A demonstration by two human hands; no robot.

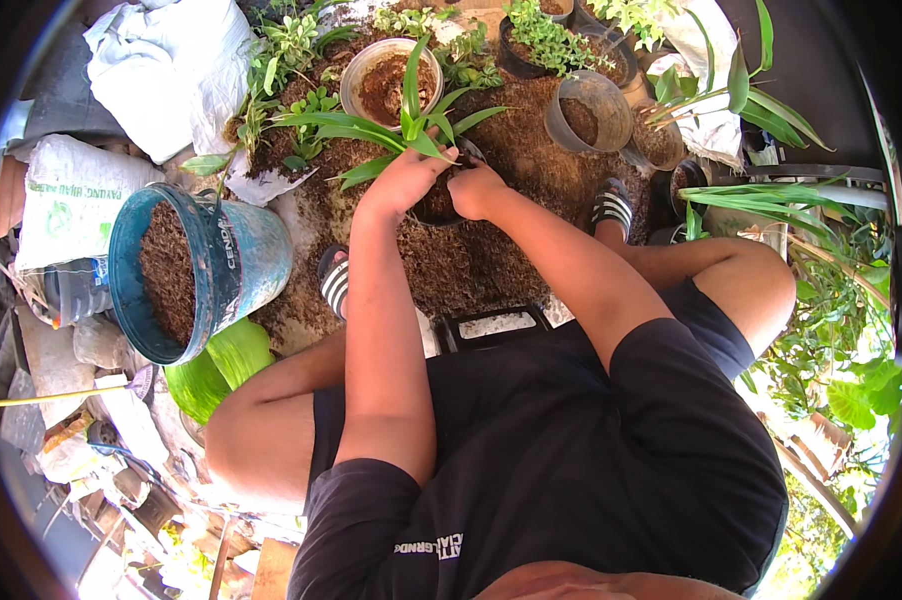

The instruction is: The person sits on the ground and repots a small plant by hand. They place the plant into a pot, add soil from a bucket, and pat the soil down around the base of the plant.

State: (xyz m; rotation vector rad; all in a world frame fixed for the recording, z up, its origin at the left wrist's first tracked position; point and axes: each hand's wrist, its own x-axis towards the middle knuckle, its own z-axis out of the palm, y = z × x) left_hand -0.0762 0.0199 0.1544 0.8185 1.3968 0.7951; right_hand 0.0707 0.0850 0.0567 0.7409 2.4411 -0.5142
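A leafy green plant (411, 115) with long strap-like leaves stands upright in front of me, over a dark pot (437, 212) with soil in it. My left hand (416, 178) is closed around the base of the plant, its fingers partly covered by leaves. Close beside it, my right hand (478, 191) is curled at the pot's right side, fingers pointing in toward the soil. What those fingers hold, if anything, is hidden. Loose brown soil (461, 265) covers the ground around the pot.
To the left, a blue bucket (256, 245) lies tilted with brown soil inside. A pale round pot (347, 85) and a grey pot (616, 115) stand beyond my hands. White sacks (176, 70) lie at the far left. Long-leaved plants (761, 197) reach in from the right.
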